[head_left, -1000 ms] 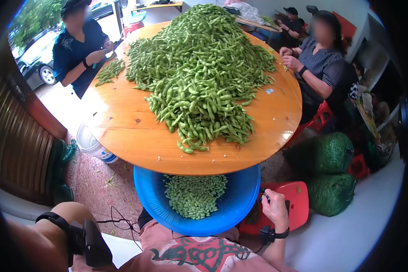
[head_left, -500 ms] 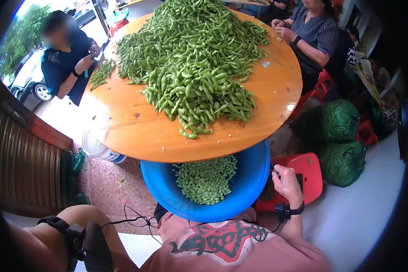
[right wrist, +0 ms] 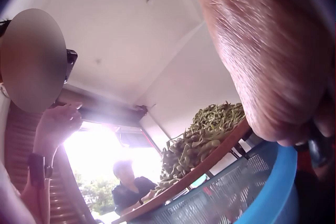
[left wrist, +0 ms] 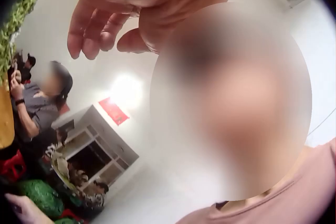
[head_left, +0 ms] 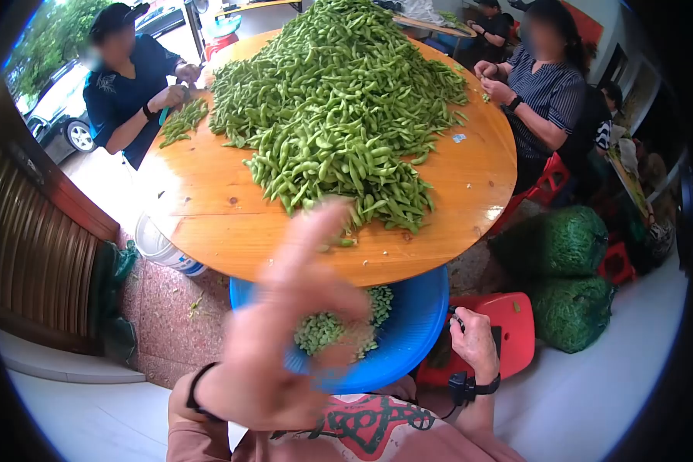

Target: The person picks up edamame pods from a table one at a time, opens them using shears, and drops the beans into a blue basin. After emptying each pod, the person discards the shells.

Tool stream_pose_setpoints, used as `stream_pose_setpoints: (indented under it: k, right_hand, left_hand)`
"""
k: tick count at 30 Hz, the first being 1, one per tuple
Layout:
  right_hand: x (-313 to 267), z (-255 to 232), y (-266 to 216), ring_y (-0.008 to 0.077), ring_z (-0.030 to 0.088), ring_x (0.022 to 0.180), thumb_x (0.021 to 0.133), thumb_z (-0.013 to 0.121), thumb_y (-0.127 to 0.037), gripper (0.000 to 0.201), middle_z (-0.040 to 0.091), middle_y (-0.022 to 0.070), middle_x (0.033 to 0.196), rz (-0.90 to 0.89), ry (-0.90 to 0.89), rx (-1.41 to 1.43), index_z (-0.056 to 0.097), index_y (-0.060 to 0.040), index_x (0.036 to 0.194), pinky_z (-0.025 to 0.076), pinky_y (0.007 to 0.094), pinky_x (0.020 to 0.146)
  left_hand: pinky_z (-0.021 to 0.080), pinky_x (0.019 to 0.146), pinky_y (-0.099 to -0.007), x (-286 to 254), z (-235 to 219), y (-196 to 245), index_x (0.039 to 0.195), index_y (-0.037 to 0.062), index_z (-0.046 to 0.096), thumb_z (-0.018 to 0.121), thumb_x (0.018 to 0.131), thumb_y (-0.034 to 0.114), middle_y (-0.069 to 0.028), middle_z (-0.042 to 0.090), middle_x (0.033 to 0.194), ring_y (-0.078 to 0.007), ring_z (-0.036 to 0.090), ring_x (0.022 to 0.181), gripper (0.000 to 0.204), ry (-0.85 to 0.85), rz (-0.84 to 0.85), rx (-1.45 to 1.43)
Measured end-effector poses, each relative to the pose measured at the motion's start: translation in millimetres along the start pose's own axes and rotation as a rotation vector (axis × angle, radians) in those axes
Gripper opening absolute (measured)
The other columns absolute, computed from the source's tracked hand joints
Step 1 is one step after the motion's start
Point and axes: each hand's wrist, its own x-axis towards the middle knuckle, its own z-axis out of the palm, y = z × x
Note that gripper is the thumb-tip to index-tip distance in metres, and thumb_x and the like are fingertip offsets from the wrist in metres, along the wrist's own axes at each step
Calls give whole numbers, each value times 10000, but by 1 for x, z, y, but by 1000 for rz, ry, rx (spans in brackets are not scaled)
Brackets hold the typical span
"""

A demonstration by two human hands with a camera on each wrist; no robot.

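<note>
My left hand (head_left: 285, 323), blurred in the head view, is raised close to the camera with its fingers extended and nothing in them. In that view it overlaps the blue basin (head_left: 431, 327) and the shelled green beans (head_left: 319, 333) inside it. The left wrist view shows this hand (left wrist: 152, 8) with slightly bent fingers, near a blurred head. My right hand (head_left: 476, 345) is low beside the basin's right rim, over a red stool. Its curled fingers grip a small dark object (right wrist: 317, 148), mostly hidden by the hand.
A large heap of green soybean pods (head_left: 339, 115) covers much of the round wooden table (head_left: 208, 239). People stand or sit at its left and right sides. To the right are the red stool (head_left: 520, 331) and stuffed green net sacks (head_left: 570, 316); a white bucket (head_left: 158, 242) stands left.
My left arm has swung up from the lower left, bringing the hand in front of the head camera. The right hand stays beside the basin with the dark object. The head view has shifted.
</note>
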Motion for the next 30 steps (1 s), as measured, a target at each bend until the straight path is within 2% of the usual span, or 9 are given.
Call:
stream_pose_setpoints:
  k: [1, 5, 6, 9, 10, 13, 15, 22, 30]
  right_hand:
    - [1, -1, -2, 452, 613, 751, 832, 604, -2, 70, 616, 257, 778, -2, -12, -1, 589, 42, 884, 477, 462, 640]
    - [3, -5, -12, 443, 618, 765, 839, 594, 0, 58, 625, 248, 801, -9, 12, -13, 587, 42, 879, 489, 474, 660]
    - [1, -5, -15, 443, 618, 765, 839, 593, 1, 57, 624, 248, 801, -33, 53, -17, 587, 42, 878, 487, 473, 659]
    - [-7, -3, -19, 445, 615, 764, 839, 592, 4, 53, 623, 249, 801, -87, 193, -24, 585, 44, 875, 483, 471, 653]
    - [-1, -7, -6, 437, 620, 757, 840, 592, 4, 53, 625, 243, 800, 135, -28, 29, 591, 39, 880, 480, 467, 649]
    - [0, -15, -15, 406, 617, 736, 841, 593, 4, 69, 619, 215, 810, 47, 12, 31, 595, 32, 904, 484, 442, 654]
    - [5, -20, -29, 388, 609, 737, 838, 590, 6, 86, 605, 201, 827, 5, 10, 77, 594, 31, 921, 481, 424, 654]
    - [25, 15, -66, 317, 578, 651, 847, 569, -7, 67, 552, 160, 774, -32, -86, 392, 565, 32, 902, 460, 377, 611]
    - [30, 36, -92, 378, 591, 692, 856, 594, -13, 78, 585, 186, 785, -164, -149, 424, 575, 33, 916, 465, 390, 622]
  left_hand:
    - [508, 817, -345, 5, 7, -6, 1487, -137, 226, 684, 860, 53, -83, 630, 764, -189, 614, 718, 800, -199, 87, -21]
    - [531, 616, -322, 26, 29, 30, 1451, -171, 278, 613, 849, -67, -120, 589, 815, -173, 631, 693, 697, -283, 56, -76]
    - [536, 720, -334, 26, 33, 39, 1490, -137, 250, 640, 862, -49, -112, 622, 746, -179, 641, 728, 744, -309, -57, -102]
    - [544, 653, -360, 6, 44, 2, 1473, -109, 318, 653, 864, -22, -141, 626, 777, -251, 654, 718, 701, -445, 140, -167]
    - [543, 639, -382, -5, 46, -16, 1431, -75, 389, 651, 868, -10, -151, 620, 798, -292, 651, 721, 625, -526, 116, -106]
    - [535, 624, -432, -44, 37, -78, 1214, 5, 581, 641, 885, 37, -160, 599, 859, -368, 636, 742, 336, -714, 11, 147]
    - [528, 631, -439, -54, 22, -102, 1083, 7, 612, 638, 884, 50, -151, 588, 862, -372, 633, 745, 205, -615, -70, 264]
    - [516, 722, -448, -14, -23, -158, 1057, 21, 639, 653, 841, 29, -163, 594, 925, -364, 629, 843, 217, -137, -88, 706]
    - [521, 766, -432, 4, -24, -188, 1033, 52, 696, 663, 832, 33, -150, 587, 943, -350, 634, 835, 205, -188, -35, 761]
